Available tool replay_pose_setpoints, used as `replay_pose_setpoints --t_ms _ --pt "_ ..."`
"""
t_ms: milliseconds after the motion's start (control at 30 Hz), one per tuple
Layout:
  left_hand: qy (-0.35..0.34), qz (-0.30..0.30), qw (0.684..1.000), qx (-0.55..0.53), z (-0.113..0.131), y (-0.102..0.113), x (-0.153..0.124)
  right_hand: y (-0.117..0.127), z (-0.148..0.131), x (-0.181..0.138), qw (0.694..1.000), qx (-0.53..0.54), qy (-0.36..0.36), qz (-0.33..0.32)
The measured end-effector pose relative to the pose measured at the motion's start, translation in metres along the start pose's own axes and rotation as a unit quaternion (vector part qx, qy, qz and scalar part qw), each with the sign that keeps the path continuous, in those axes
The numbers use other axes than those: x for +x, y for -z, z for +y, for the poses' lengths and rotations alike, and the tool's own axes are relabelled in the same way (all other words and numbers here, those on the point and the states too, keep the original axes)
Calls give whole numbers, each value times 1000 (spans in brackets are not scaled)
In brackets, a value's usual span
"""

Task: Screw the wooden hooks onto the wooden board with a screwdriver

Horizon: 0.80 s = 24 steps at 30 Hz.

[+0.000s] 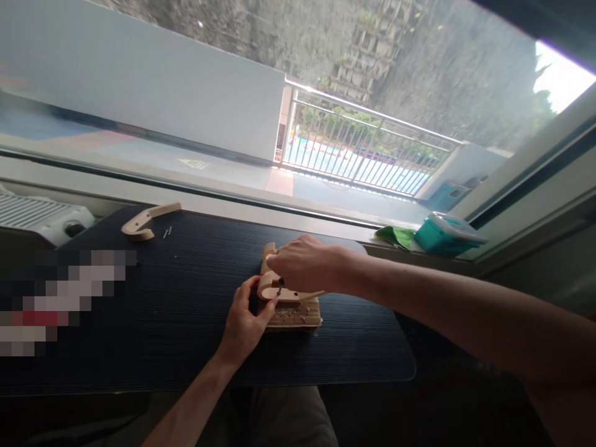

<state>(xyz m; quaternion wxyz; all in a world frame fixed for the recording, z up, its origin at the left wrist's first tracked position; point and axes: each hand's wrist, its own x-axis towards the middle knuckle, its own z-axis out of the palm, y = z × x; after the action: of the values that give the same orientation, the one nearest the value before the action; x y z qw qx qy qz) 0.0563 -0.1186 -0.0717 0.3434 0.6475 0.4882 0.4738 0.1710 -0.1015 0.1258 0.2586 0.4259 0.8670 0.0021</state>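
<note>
A pale curved wooden hook (267, 288) with screw holes lies over a rough layered brown block (295, 315) on the dark table. My left hand (246, 320) is closed on the hook's left side, thumb in front and fingers behind. My right hand (302, 264) makes a fist above it. Below the fist, the thin dark shaft of what looks like a screwdriver (281, 282) points down at a screw (279, 292) in the wood; the handle is hidden in my fist. Another pale wooden piece (269, 249) shows behind, partly covered by the fist.
A second wooden hook (144, 220) and a few small screws (167, 232) lie at the table's far left. A teal box (447, 234) and green cloth (395, 236) sit by the window. A white slatted appliance (44, 214) stands left. Part of the table's left side is pixelated.
</note>
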Motion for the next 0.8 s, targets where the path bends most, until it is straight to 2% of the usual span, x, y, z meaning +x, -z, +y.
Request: replay_pose_setpoints --t_ms 133,233,467,600,700,800 --pt "5 -1 1000 -5 0 0 0 5 -4 -3 997 -60 51 7" --pt "8 -3 1000 1 0 0 1 2 -2 0 995 -65 81 -4" --pt "-3 -2 1000 5 -3 -1 1 -12 6 12 1000 5 5 -16" --pt "-7 6 1000 10 -2 -1 1 -10 5 16 999 36 -26 0" --pt "-9 6 1000 15 1 0 0 -3 4 13 998 60 -16 -14" --pt "-5 4 1000 14 2 0 0 2 7 8 996 66 33 -45"
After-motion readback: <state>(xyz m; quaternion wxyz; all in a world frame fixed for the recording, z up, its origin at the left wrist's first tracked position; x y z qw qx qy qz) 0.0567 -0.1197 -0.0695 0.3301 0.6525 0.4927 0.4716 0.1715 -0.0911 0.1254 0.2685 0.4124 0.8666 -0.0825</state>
